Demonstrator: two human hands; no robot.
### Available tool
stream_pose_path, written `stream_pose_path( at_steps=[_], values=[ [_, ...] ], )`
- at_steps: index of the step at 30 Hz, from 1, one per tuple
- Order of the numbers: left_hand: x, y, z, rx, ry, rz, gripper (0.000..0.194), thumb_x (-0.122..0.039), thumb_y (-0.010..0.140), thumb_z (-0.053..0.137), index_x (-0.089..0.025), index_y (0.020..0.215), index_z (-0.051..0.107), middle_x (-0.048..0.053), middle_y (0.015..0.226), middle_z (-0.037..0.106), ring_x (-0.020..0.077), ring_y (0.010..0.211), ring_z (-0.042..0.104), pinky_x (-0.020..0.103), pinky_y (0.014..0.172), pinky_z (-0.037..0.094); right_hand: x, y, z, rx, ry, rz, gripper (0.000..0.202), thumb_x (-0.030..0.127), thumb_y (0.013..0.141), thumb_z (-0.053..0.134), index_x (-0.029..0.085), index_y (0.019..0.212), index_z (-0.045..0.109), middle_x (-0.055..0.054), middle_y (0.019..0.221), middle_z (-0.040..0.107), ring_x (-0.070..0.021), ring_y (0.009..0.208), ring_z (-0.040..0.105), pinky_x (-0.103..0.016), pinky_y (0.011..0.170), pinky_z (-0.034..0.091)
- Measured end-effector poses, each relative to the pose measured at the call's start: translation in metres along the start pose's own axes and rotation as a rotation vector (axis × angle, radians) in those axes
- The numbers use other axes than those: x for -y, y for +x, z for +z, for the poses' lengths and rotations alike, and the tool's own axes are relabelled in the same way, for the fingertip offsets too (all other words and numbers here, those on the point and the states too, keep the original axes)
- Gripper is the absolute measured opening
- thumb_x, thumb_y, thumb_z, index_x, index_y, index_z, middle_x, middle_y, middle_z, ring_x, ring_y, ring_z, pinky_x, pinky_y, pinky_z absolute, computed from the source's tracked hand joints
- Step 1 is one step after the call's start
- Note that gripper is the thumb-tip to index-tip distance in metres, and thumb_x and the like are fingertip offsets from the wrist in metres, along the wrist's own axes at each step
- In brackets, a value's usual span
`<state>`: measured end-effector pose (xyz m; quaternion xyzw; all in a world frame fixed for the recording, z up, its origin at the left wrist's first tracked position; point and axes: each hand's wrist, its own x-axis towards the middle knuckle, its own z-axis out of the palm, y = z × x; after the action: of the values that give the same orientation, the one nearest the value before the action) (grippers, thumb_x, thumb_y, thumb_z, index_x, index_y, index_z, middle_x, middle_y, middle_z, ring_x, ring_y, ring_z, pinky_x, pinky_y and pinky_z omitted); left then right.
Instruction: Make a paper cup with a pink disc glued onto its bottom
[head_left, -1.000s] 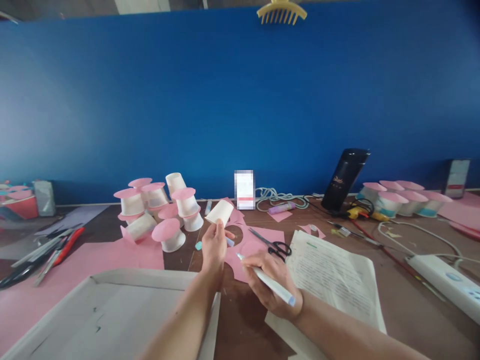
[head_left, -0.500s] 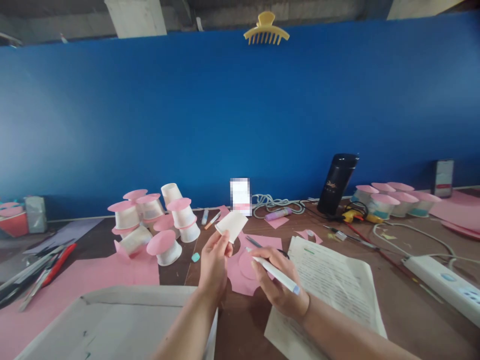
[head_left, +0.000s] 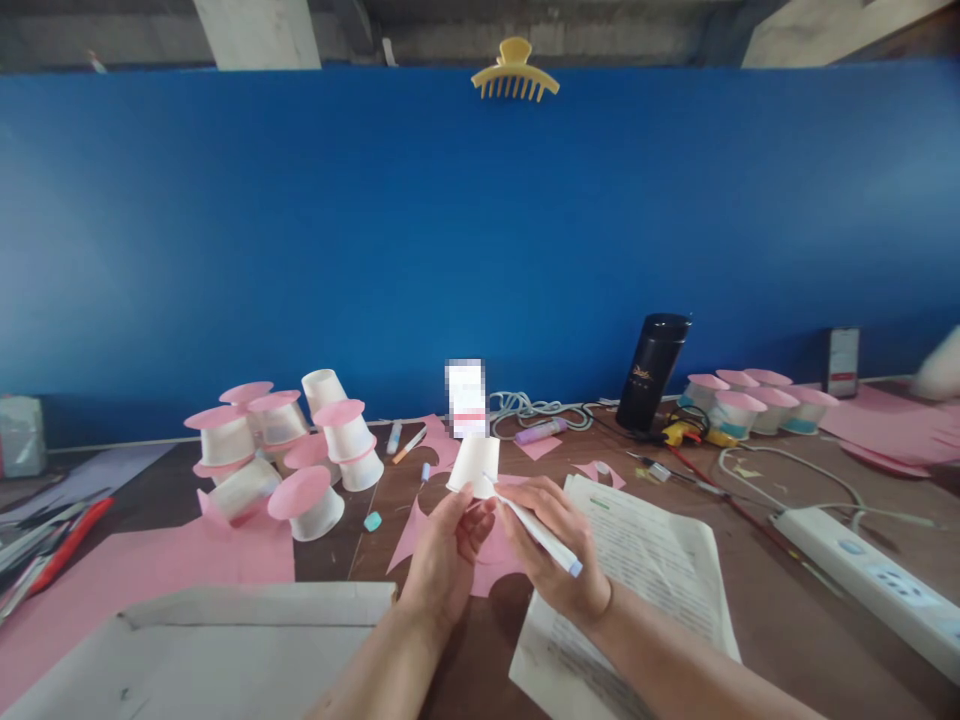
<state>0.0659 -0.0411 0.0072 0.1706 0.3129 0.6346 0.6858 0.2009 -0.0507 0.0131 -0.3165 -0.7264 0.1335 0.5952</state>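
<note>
A white paper cup (head_left: 475,464) is held upside down by its rim in my left hand (head_left: 444,548), fingers closed on it. My right hand (head_left: 553,538) grips a white marker with a pale blue end (head_left: 551,545), its tip at the cup's side wall; whether it touches, I cannot tell. Beneath both hands lies cut pink paper (head_left: 491,565). A small blue cap (head_left: 425,472) rests on the table left of the cup. Several white cups with pink paper discs (head_left: 306,500) stand or lie to the left.
A white box lid (head_left: 255,650) sits front left, near scissors with red handles (head_left: 71,545). Printed sheets (head_left: 645,570) lie right of my hands. Farther right are a power strip (head_left: 870,580), a black bottle (head_left: 654,370) and several disc-topped cups (head_left: 739,412). A phone (head_left: 466,398) leans against the blue partition.
The cup has gone from tilted sideways to upside down and nearer the marker. My right hand has brought the marker tip up to it. The view has shifted slightly right.
</note>
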Motion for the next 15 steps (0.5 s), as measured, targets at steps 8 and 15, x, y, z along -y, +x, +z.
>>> stream_pose_path(
  at_steps=[8, 15],
  values=[
    [0.0045, 0.0009, 0.0019, -0.029, -0.004, -0.031, 0.004, -0.008, 0.076, 0.067, -0.009, 0.079, 0.066, 0.005, 0.072, 0.069, 0.0100, 0.064, 0.066, 0.019, 0.067, 0.057, -0.0019, -0.0020, -0.0006, 0.023, -0.036, 0.030, 0.025, 0.014, 0.086, 0.057, 0.022, 0.108, 0.064, -0.006, 0.095, 0.066, -0.0170, 0.085, 0.064, -0.031, 0.077, 0.054],
    [0.0062, 0.0012, 0.0020, -0.040, -0.080, -0.087, 0.007, -0.011, 0.083, 0.059, -0.010, 0.079, 0.064, 0.006, 0.072, 0.069, 0.0118, 0.066, 0.067, 0.021, 0.068, 0.057, -0.0088, -0.0015, 0.0008, -0.020, -0.066, 0.022, 0.025, 0.015, 0.086, 0.056, 0.023, 0.109, 0.063, -0.008, 0.100, 0.064, -0.0194, 0.093, 0.062, -0.035, 0.083, 0.053]
  ],
)
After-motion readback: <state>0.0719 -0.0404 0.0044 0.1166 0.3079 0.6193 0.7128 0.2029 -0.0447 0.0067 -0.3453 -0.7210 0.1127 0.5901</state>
